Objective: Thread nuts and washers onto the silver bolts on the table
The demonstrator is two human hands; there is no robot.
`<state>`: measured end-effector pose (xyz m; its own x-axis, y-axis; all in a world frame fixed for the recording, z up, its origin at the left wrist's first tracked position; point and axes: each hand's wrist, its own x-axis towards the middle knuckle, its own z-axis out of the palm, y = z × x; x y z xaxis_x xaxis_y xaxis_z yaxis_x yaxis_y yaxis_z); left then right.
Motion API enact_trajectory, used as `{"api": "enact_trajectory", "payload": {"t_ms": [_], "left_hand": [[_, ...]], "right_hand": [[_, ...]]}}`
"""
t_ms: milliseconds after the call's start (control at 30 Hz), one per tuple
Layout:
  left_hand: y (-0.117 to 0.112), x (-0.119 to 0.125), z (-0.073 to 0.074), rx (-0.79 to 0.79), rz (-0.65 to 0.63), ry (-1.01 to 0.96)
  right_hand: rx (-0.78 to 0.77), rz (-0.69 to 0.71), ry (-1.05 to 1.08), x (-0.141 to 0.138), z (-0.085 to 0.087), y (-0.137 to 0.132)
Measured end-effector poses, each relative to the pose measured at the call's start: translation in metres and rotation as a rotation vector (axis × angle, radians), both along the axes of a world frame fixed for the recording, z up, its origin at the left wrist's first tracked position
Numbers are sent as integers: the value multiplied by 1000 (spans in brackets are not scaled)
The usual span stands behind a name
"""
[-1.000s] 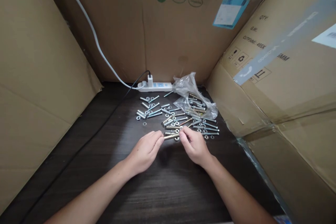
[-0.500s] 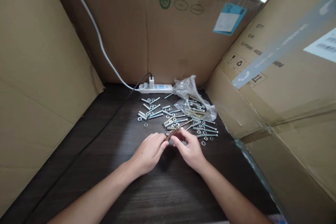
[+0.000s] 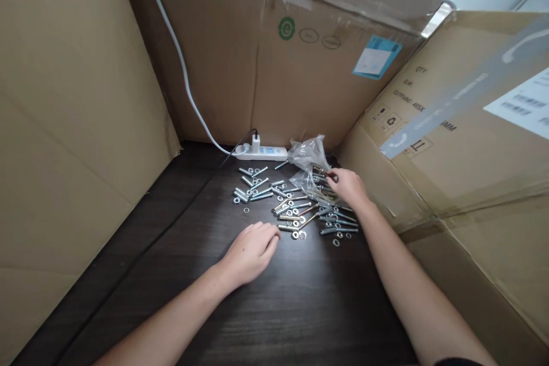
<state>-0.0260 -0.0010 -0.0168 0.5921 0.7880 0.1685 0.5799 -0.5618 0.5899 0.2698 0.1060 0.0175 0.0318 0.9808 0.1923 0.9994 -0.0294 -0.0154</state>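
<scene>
My right hand [image 3: 349,186] reaches into the mouth of a clear plastic bag [image 3: 309,153]. Its thumb and fingers pinch what looks like a gold-coloured bolt [image 3: 330,174], among several others in the bag. My left hand [image 3: 253,251] rests low over the table with its fingers curled under. Whatever they may hold is hidden, and the fingertips are at the end of a gold metal sleeve [image 3: 288,228]. Beside that sleeve lie a nut [image 3: 295,235] and a washer [image 3: 302,235]. Silver bolts [image 3: 338,231] are grouped below the bag.
More silver bolts, sleeves, nuts and washers [image 3: 246,210] are spread left of the bag. Behind them is a white power strip [image 3: 274,153] with a plugged-in adapter. A black cable [image 3: 180,194] crosses the dark table [image 3: 283,320]. Cardboard walls [image 3: 214,80] enclose three sides.
My right hand has left the gold bolt held between both hands and moved right and away to the bag. My left hand stays near the pile, where that bolt no longer shows.
</scene>
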Motion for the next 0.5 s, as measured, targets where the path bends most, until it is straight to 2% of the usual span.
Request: {"api": "enact_trajectory", "payload": {"t_ms": [133,300,400,500], "left_hand": [[5,-3,-4,31,20,-4],[9,-6,-7,48,22,-18],[10,-5,-7,47,19,-4],[10,-5,-8,31,17,3]], "right_hand": [[-78,24,-11,-1,-3,21],[-132,29,-3,-2,-5,35],[-129,43,12,0,-6,35],[-99,69,33,-1,-6,23]]}}
